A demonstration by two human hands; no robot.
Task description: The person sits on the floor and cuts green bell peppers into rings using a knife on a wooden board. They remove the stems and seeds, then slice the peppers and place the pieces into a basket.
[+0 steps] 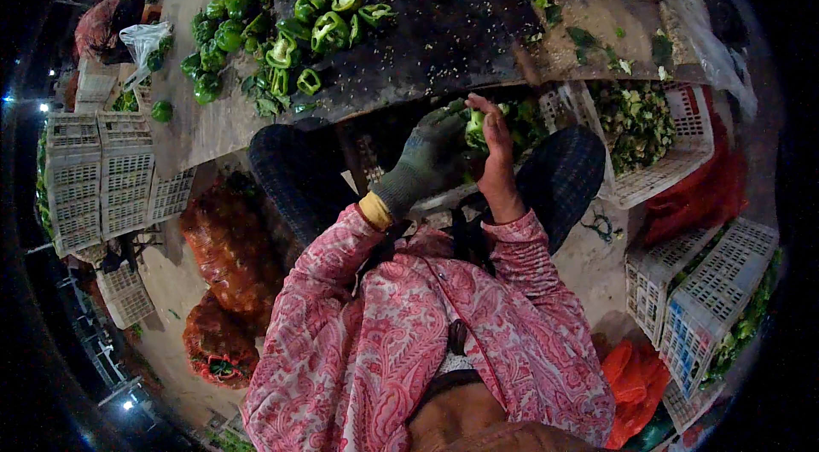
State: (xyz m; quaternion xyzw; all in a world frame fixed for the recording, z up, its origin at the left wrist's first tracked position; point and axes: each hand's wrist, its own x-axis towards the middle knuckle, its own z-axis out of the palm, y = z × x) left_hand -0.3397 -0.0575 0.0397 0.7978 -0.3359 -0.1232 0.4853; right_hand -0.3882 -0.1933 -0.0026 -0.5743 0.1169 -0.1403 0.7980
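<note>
Over my lap, just below the table's front edge, my two hands meet around a cut green bell pepper (475,131). My left hand (426,151), in a grey-green knit glove with a yellow cuff, curls against the pepper's left side. Bare, my right hand (497,153) closes on it from the other side, its fingers pointing up. Part of the pepper is hidden by the fingers. Beyond my hands, several halved green peppers (329,32) lie on a dark board (465,25) strewn with pale seeds.
Whole green peppers (229,35) are heaped at the table's far left. A white crate (653,187) of green trimmings stands right of my knee. Red mesh sacks (226,251) sit on the floor at left. Crates are stacked at left (102,174) and right (717,281). Another person (102,25) bends at far left.
</note>
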